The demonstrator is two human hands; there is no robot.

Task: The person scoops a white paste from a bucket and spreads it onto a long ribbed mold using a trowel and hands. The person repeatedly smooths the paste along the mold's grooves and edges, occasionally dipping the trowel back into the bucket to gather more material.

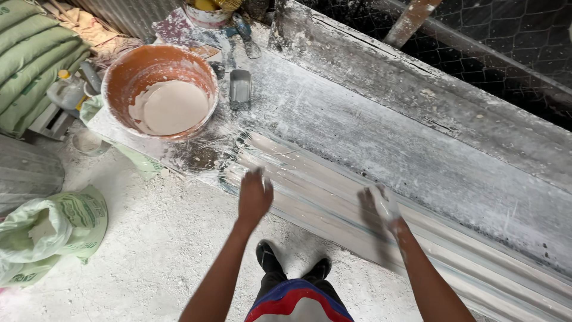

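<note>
My left hand (254,197) hovers with fingers loosely together over the near edge of a long, white-dusted moulded strip (333,197) lying on the workbench; it holds nothing. My right hand (381,209), coated in white plaster, rests flat with fingers spread on the same strip further right. An orange bucket (159,89) holding pale plaster paste stands at the bench's left end, beyond my left hand. A small grey metal scoop (240,88) lies just right of the bucket.
A wide plaster-caked bench (417,137) runs diagonally, with wire mesh (506,36) behind it. Stacked green sacks (30,59) sit at the far left. An open sack of white powder (53,229) lies on the dusty floor. A paint pot (208,13) stands at the back.
</note>
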